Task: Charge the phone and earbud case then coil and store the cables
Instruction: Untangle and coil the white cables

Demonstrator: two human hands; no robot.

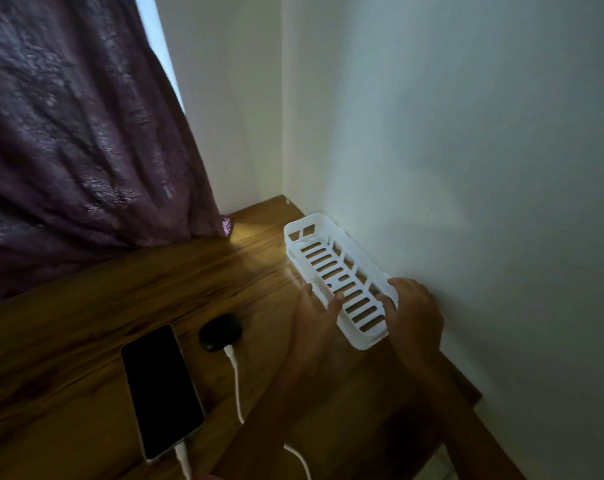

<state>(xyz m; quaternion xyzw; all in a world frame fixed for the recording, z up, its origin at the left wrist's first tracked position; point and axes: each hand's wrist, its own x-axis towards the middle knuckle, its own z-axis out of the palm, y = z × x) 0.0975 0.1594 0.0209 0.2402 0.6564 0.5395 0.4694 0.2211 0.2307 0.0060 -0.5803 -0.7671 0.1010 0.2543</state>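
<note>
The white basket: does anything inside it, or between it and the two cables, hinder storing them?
Nothing visible does. The white basket looks empty; the left hand and right hand grip its sides. Only bare desk and the left forearm lie between it and the earbud case cable and phone cable, both plugged in.

The white slotted plastic basket [361, 342] lies just beside the pale right wall [466, 168]. The left hand [316, 317] and right hand [414, 313] grip its near end, their forearms crossing the front-right corner. Bare brown wooden tabletop [189, 278] lies open up to the purple crinkled curtain [68, 133]. The black flat phone [160, 389], black oval earbud case [221, 332] and 2 white charging cables [236, 379] crowd the front.
</note>
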